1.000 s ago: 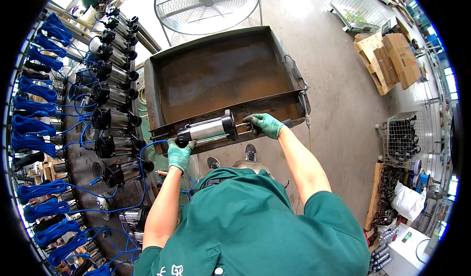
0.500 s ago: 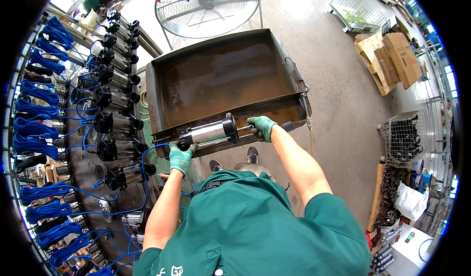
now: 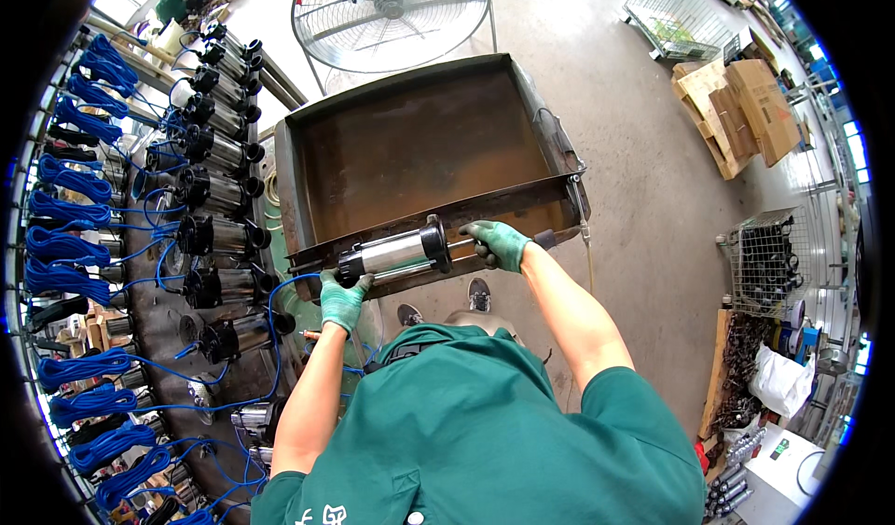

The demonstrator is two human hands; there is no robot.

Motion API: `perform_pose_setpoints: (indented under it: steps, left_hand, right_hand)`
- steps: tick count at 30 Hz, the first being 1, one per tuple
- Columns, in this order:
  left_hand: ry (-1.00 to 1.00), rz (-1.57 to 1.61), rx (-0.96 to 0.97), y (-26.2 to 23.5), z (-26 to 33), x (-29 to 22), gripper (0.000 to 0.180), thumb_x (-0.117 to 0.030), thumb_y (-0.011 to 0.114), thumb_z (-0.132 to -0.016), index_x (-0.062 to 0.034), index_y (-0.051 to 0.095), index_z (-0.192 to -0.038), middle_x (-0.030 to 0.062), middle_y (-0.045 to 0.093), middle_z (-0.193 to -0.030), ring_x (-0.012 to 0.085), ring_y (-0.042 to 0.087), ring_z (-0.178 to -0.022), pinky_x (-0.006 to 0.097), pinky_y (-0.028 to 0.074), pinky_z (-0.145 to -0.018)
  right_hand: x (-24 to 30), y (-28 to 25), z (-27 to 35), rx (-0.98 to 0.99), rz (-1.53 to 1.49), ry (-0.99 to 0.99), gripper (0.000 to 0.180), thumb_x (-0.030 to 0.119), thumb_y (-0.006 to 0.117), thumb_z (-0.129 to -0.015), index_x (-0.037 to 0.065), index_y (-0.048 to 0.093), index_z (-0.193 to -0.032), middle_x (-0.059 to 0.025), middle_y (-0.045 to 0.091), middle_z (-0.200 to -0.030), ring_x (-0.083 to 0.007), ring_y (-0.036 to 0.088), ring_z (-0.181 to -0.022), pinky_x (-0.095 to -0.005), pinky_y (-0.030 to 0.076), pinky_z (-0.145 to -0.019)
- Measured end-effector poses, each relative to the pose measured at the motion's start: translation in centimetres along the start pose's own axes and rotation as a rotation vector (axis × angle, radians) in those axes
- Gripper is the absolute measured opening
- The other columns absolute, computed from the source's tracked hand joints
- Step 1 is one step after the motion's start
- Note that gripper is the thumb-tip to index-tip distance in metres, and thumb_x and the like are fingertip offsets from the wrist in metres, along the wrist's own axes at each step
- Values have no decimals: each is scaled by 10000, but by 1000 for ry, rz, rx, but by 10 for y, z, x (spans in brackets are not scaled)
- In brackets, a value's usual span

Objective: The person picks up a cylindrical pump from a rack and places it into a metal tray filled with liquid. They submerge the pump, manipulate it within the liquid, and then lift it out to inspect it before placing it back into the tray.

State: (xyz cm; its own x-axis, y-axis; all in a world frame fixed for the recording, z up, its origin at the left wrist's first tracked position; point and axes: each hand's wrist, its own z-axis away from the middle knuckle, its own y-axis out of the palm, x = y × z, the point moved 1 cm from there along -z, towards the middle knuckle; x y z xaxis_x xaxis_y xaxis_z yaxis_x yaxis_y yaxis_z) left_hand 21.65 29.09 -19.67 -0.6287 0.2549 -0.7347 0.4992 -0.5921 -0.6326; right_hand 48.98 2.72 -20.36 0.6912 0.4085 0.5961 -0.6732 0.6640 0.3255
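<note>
A submersible pump [image 3: 393,253] with a silver cylinder and black ends lies across the near ledge of a rusty metal tank [image 3: 291,185]. My left hand [image 3: 343,301], in a green glove, grips its left end, where a blue cable [image 3: 282,287] runs off. Held in my gloved right hand [image 3: 501,243] is a tool with a thin metal shaft [image 3: 459,243] and a dark end [image 3: 545,239] that sticks out past the wrist. The shaft points at the pump's right end; whether its tip goes inside is hidden.
Several similar pumps [image 3: 219,189] line a bench at the left, beside coiled blue cables [image 3: 75,175]. Brown water [image 3: 419,152] fills the tank. A large round fan [image 3: 390,7] stands behind it. Cardboard [image 3: 760,105] and a wire basket [image 3: 769,259] are at the right.
The right hand has shifted very slightly, with the tool still held at the pump's right end. The left hand stays on the pump. Ripples on the water look calmer.
</note>
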Motion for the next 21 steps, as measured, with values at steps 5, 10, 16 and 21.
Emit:
perform_pose_setpoints:
  steps: [5,10,16,21]
  left_hand:
    - [13,-10,-9,1,1,0,676,-283,928,-800,29,498,-1218,135,676,-1087,212,621,-966,349,527,-917]
    - [29,-28,-22,0,1,-1,737,-327,944,-771,35,494,-1230,176,697,-1075,263,665,-953,379,543,-890]
    - [44,-55,-31,2,1,-4,731,-333,942,-770,36,497,-1217,175,695,-1061,267,660,-943,382,540,-886]
    - [46,92,-50,8,-6,27,610,-253,927,-785,34,546,-1164,148,718,-998,252,673,-888,388,555,-853]
  right_hand:
    - [-5,-5,8,90,157,-190,362,348,567,-1088,55,650,-1284,20,571,-756,-78,538,-609,-238,459,-526]
    - [0,-1,18,72,92,-122,326,362,546,-1090,73,671,-1175,3,585,-708,-96,531,-542,-249,443,-495]
    - [0,-3,-2,-139,-174,230,212,328,574,-1034,152,610,-921,4,541,-641,-84,423,-465,-258,328,-414]
    - [-2,6,1,-128,24,66,349,382,539,-1043,252,652,-1347,55,510,-688,-86,383,-494,-267,299,-439]
